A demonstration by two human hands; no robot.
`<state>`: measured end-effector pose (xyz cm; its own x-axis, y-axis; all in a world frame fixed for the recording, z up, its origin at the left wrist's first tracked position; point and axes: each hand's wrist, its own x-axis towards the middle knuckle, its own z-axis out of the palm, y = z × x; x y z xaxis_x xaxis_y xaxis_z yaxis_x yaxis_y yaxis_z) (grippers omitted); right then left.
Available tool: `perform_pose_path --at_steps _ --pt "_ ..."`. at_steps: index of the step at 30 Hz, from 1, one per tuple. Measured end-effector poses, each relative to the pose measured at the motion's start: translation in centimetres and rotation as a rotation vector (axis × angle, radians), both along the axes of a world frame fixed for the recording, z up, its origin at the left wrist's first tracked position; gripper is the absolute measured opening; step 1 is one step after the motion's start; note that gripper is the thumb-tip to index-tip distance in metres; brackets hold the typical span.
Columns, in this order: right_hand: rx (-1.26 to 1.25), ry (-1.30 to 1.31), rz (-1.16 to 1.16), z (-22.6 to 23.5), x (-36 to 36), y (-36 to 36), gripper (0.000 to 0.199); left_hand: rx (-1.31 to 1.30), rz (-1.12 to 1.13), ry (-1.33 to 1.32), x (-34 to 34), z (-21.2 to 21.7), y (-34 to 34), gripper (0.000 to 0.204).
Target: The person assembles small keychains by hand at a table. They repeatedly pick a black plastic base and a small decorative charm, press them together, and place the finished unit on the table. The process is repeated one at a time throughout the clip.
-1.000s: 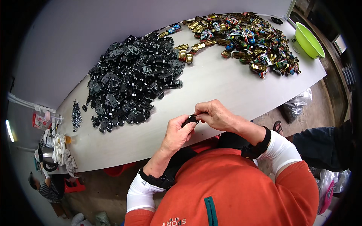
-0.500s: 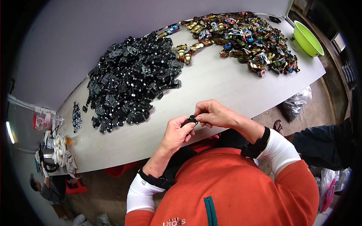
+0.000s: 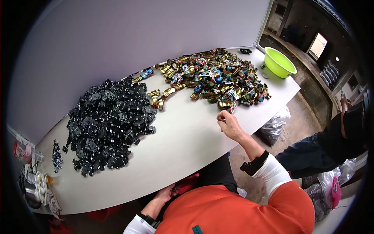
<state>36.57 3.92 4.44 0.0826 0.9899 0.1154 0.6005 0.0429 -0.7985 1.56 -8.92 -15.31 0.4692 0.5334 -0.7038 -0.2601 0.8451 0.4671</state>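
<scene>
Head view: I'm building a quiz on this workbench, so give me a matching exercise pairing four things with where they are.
Things:
1. green bowl
2. black parts pile
3. right hand
4. left hand

Places:
A. below the table's near edge, by the lap
B. far right corner of the table
C. left part of the table
D. at the near edge of the colourful toy car pile

Pairs: 1-B, 2-C, 3-D, 4-A

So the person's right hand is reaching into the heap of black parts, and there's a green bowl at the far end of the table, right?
Not quite. In the head view the right hand reaches to the near edge of the colourful toy car pile, not the heap of black parts, which lies further left. The green bowl does sit at the far end of the table.
</scene>
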Motion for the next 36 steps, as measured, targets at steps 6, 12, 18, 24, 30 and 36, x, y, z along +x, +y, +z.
perform_pose_path --at_steps 6,12,18,24,30,36 --pt "0.173 -0.688 -0.183 0.2 3.8 3.5 0.022 0.528 -0.509 0.560 1.2 6.4 0.2 0.055" --pt "0.135 -0.690 -0.199 -0.9 4.8 4.4 0.032 0.758 -0.738 0.641 -2.8 12.3 -1.8 0.046" --pt "0.257 -0.642 0.067 -2.0 0.6 6.6 0.014 0.753 -0.557 0.493 -2.7 16.7 -2.3 0.040" --pt "0.250 -0.357 0.179 0.8 -2.5 7.9 0.013 1.077 -0.517 0.654 -1.7 19.8 2.5 0.029" --pt "0.224 -0.145 0.333 1.0 -6.0 7.9 0.008 1.462 -0.232 1.375 -3.8 21.1 9.0 0.023" --pt "-0.489 0.409 0.397 0.3 -9.2 7.3 0.007 1.406 0.002 1.819 -3.8 20.7 15.7 0.025"
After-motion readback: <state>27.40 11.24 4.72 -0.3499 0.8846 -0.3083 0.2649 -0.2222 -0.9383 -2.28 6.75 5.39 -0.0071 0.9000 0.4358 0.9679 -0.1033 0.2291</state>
